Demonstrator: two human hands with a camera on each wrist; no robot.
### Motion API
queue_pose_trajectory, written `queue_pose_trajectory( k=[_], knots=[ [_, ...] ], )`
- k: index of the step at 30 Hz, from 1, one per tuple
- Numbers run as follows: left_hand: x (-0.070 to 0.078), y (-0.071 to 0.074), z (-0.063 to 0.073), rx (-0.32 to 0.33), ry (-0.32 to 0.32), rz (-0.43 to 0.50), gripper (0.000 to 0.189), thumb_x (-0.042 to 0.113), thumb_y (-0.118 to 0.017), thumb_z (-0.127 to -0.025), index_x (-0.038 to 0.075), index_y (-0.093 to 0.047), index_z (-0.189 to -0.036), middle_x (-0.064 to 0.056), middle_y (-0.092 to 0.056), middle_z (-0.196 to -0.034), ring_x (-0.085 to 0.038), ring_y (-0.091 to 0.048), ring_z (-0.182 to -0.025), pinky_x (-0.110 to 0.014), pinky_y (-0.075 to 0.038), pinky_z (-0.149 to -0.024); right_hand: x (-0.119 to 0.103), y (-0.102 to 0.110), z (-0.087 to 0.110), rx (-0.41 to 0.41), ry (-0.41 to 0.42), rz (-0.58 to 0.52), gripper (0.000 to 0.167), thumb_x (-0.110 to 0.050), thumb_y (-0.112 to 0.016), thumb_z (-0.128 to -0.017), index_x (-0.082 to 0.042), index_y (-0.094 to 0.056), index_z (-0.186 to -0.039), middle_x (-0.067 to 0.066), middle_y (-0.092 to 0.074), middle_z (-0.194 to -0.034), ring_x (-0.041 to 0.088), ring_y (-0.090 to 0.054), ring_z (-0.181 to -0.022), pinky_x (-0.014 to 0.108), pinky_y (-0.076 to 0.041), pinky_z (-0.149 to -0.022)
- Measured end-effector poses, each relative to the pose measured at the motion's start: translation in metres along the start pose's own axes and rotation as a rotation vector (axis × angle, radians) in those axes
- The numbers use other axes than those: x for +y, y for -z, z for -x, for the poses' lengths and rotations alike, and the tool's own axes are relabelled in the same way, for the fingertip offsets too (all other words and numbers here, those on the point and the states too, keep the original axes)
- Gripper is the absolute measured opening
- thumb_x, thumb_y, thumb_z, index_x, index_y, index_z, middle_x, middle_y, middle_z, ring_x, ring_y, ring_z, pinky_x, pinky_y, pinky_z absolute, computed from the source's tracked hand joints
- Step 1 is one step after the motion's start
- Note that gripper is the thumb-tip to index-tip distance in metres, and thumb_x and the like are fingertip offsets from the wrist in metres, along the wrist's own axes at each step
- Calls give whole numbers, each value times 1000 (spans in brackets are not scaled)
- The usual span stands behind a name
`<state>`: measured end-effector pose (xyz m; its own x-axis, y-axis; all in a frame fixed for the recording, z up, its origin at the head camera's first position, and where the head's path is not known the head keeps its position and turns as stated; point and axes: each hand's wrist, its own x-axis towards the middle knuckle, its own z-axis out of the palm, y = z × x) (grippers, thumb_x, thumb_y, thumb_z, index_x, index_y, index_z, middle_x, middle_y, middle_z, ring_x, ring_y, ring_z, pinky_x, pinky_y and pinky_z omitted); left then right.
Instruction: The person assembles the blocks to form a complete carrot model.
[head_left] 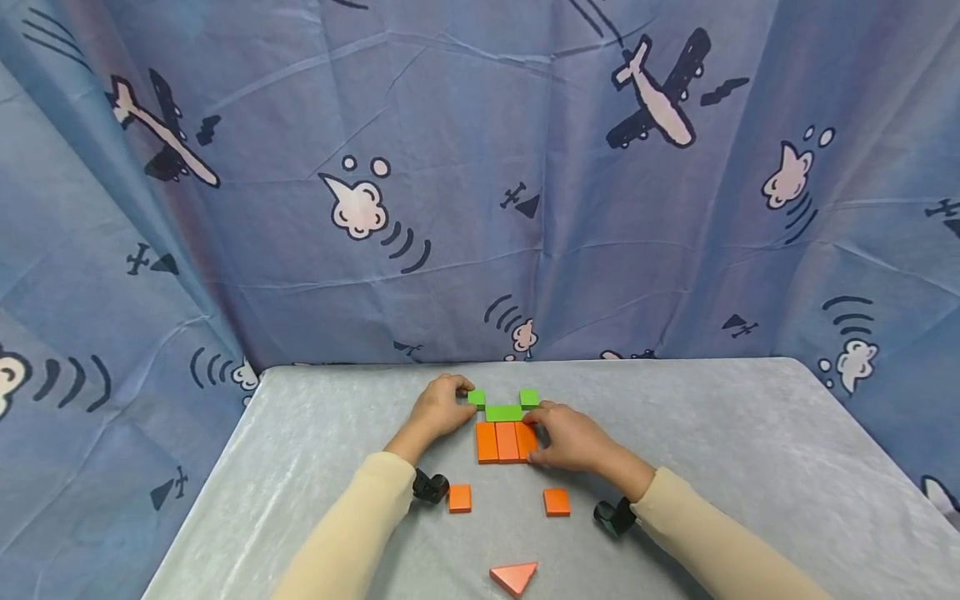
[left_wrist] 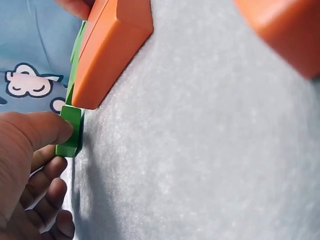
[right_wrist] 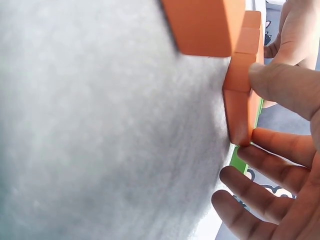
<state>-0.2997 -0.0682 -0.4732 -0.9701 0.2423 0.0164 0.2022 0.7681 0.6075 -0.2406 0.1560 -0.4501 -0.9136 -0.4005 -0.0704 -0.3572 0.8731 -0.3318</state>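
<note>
Pinches small green square block [head_left: 477, 399] between thumb and forefinger of left hand [head_left: 440, 407]; grips rightmost orange rectangular block [head_left: 526, 442] with spread fingers of right hand [head_left: 573, 438].

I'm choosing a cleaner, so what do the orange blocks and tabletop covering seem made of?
Orange blocks: probably painted wood or plastic, smooth with a slight sheen, going by their even colour. Tabletop covering: likely fabric, matte, with a fuzzy surface in the wrist views.

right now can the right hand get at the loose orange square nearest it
Probably yes: only bare tabletop shows between the right hand and that orange square, though the fingers would likely first have to let go of the row's rightmost orange block.
</note>
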Motion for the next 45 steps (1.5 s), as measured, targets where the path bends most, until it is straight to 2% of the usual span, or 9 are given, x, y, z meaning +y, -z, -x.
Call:
queue_pose_trajectory(
  k=[12, 18, 25, 30, 37, 41, 45],
  knots=[
    [4, -1, 0, 13, 6, -29, 30, 20, -72, -82, 13, -69, -111, -3, -63, -102, -21, -60, -96, -37, -49, -87, -2, 0, 0, -7, -17, -6, 50, -29, -84, -71, -11, -68, -115, 2, -65, -110, 14, -58, -94, 39, -51, -92],
    [4, 0, 2, 12, 6, -28, 31, 19, -72, -82, 13, -68, -112, -3, -62, -103, -21, -60, -96, -37, -50, -87, -3, 1, 1, -11, -16, 0, 50, -29, -84, -72, -10, -68, -116, 3, -65, -112, 16, -59, -97, 40, -51, -94],
    [0, 3, 8, 44, -34, -23, 39, 20, -72, -81, 13, -64, -118, -4, -61, -108, -21, -60, -101, -38, -49, -89, -2, -1, 0, 0, -6, -8, 50, -27, -83, -72, -8, -67, -116, 5, -65, -114, 18, -59, -99, 41, -50, -94],
    [2, 11, 30, 48, -82, 7, 38, 25, -73, -82, 15, -65, -118, -1, -63, -108, -19, -59, -92, -35, -50, -80, 0, -2, 1, 11, 1, -9, 50, -27, -83, -72, -8, -67, -116, 5, -65, -114, 18, -59, -99, 40, -50, -95],
    [5, 19, 80, 7, -183, 41, 29, 27, -71, -85, 15, -68, -111, -1, -64, -103, -17, -57, -85, -28, -47, -71, 3, -3, 1, 10, -1, -14, 50, -26, -83, -72, -8, -67, -116, 5, -65, -115, 18, -59, -100, 40, -50, -96],
    [1, 18, 107, -25, -183, 49, 26, 30, -72, -84, 18, -69, -108, 3, -64, -99, -15, -56, -83, -24, -45, -68, 2, -4, 1, 3, -7, -16, 51, -27, -83, -73, -8, -67, -117, 5, -65, -115, 17, -59, -101, 41, -50, -96],
    [-4, 14, 126, -71, -162, 47, 30, 34, -77, -78, 22, -69, -105, 8, -61, -93, -11, -53, -79, -22, -43, -66, 2, -4, 1, 10, -7, -39, 50, -26, -83, -73, -8, -67, -117, 6, -65, -117, 19, -60, -104, 42, -49, -97]
  ],
)
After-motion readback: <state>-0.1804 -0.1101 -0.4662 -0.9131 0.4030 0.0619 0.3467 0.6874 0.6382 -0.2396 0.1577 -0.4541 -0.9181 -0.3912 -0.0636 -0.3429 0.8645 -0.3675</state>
